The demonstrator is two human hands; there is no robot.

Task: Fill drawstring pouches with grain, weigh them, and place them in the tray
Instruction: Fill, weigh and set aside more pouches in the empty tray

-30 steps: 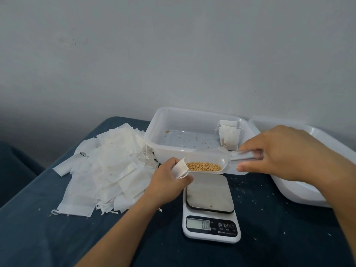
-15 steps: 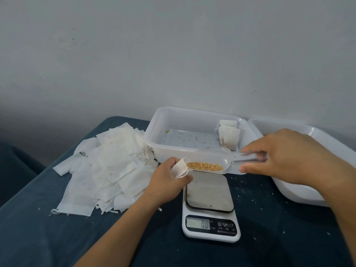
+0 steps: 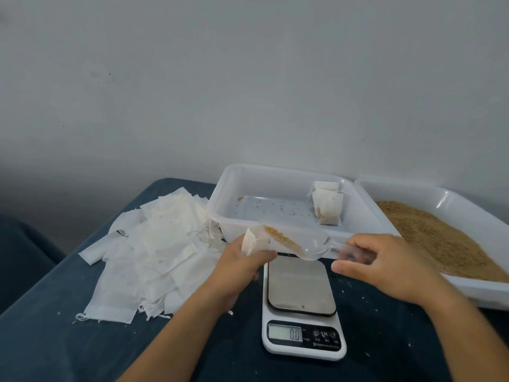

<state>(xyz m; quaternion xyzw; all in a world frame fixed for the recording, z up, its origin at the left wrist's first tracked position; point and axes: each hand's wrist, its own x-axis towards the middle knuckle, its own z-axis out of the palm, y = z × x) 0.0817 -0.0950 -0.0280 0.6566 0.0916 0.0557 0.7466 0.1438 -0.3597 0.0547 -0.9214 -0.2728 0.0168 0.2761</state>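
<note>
Spreading across the lower part of the view: a dark blue tabletop [image 3: 55, 340] flecked with pale crumbs, backing onto a plain grey-white wall [image 3: 248, 78]. Lying heaped at the left: a pile of empty white pouches [image 3: 154, 252], strings trailing at the near edge. Sitting at the back centre: a clear plastic tray [image 3: 220, 213] holding stray grains and a few filled pouches [image 3: 327, 206] leaning in its far right corner. Resting just right of it: a white bin [image 3: 446, 194] spread with brown grain [image 3: 440, 238]. Standing near the front centre: a white digital scale [image 3: 303, 312], steel plate bare apart from a speck, display reading zero.

Gripping an open pouch [image 3: 252, 241] just above the scale's far edge: the left hand [image 3: 239, 268], fingers curled round the pouch. Pinching the handle of a clear scoop [image 3: 297, 239]: the right hand [image 3: 385, 266], fingers closed on the handle. Touching the pouch's mouth: the scoop's tip.

Differing from half a second ago: scoop now tilting steeply, tip down toward the pouch rather than lying level, grain sliding along its lower wall toward the tip. Having dropped lower: the right hand, now uncovering the grain bin formerly hidden behind it. Staying at zero: the scale reading.
</note>
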